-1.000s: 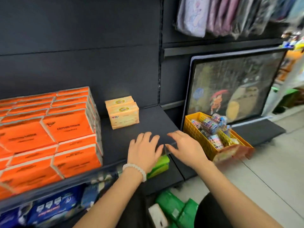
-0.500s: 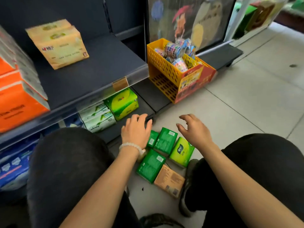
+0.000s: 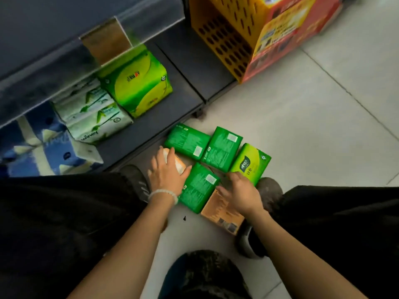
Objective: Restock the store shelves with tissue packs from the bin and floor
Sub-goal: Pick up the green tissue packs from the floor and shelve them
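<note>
Head view: bottom shelf (image 3: 183, 61) at upper left, tiled floor (image 3: 323, 126) beyond. Green tissue packs (image 3: 199, 187) flat on floor, clustered just beside shelf. Left hand (image 3: 167, 172) — grip clamped on orange pack (image 3: 177, 164). Right hand (image 3: 243, 194) — grip apart, over tan pack (image 3: 220, 214).

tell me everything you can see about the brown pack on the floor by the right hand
The brown pack is a flat, rectangular soft pack in tan-orange wrap, with fine print and dark code squares near its near end. It lies flat on the tiled floor, angled, its long side against a dark green pack. The right hand covers its far end, fingers spread; whether it grips is unclear. A shoe sits at its near corner.
</note>
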Action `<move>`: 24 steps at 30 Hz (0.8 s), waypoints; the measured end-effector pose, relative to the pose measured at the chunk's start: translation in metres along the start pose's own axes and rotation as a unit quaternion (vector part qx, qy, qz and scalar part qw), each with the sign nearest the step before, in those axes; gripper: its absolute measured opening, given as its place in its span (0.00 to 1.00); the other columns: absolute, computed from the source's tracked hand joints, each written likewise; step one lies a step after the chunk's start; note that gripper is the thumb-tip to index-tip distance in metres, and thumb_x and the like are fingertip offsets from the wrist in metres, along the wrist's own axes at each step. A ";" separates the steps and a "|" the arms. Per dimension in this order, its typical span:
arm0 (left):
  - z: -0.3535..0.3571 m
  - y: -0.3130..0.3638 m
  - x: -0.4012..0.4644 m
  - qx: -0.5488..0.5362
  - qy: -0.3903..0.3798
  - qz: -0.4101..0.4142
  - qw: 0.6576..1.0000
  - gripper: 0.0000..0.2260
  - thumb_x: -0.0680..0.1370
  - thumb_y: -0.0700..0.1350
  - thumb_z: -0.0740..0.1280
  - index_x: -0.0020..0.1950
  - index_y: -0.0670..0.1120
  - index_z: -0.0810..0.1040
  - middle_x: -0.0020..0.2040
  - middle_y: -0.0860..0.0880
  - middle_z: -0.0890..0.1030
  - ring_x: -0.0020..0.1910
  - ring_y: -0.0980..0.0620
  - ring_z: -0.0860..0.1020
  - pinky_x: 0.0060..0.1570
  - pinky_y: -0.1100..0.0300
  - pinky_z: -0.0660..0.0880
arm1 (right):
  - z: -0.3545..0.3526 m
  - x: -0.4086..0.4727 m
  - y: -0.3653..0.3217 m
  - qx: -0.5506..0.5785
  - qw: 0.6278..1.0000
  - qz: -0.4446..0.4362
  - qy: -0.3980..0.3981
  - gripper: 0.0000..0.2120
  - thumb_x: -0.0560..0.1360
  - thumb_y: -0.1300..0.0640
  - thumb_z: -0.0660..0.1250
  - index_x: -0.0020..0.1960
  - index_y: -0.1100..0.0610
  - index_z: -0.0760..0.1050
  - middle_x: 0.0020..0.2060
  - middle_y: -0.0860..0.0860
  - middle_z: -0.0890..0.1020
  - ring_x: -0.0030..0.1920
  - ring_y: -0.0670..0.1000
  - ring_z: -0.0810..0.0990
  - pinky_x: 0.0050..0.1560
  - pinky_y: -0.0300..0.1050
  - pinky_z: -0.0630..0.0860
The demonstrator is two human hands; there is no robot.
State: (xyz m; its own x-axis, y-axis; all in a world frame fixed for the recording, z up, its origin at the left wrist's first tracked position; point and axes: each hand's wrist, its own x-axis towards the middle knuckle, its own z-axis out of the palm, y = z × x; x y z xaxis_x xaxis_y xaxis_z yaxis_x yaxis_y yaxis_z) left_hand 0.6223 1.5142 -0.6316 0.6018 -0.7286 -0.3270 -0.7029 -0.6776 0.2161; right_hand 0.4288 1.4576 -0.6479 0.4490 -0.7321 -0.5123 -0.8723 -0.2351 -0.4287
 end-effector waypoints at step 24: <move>0.014 -0.034 -0.010 -0.019 0.003 0.005 1.000 0.39 0.62 0.54 0.76 0.70 0.51 0.65 0.69 0.49 0.65 0.67 0.45 0.64 0.59 0.49 0.66 | 0.059 0.021 0.017 -0.014 0.976 0.115 -0.186 0.24 0.64 0.34 0.72 0.45 0.53 0.73 0.53 0.58 0.77 0.56 0.58 0.74 0.48 0.44 0.67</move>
State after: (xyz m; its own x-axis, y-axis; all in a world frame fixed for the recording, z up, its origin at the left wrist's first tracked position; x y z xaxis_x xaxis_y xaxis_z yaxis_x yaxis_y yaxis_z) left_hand 0.6348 1.5458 -0.6482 0.5971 -0.7356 -0.3199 -0.6938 -0.6738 0.2544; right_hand 0.4348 1.4758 -0.7099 0.2756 -0.4867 -0.8290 -0.9608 -0.1134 -0.2528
